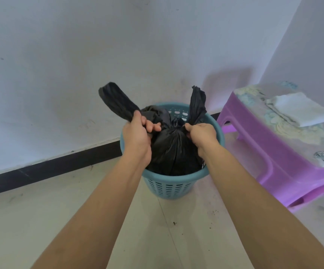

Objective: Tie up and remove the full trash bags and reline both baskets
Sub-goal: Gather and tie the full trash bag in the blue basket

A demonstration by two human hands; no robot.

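A full black trash bag [173, 152] sits inside a blue slotted plastic basket [169, 187] on the floor near the wall. The bag's top is gathered at the middle, and two loose ends stick up on either side. My left hand [137, 136] grips the left end of the bag, which stands up past my fist. My right hand [201, 134] pinches the right end, which rises above my fingers. Only one basket is in view.
A purple plastic stool [270, 152] stands to the right of the basket, with a folded white cloth [301, 108] on its patterned top. A white wall with a black skirting board [50, 166] runs behind. The pale tiled floor [31, 220] spreads in front.
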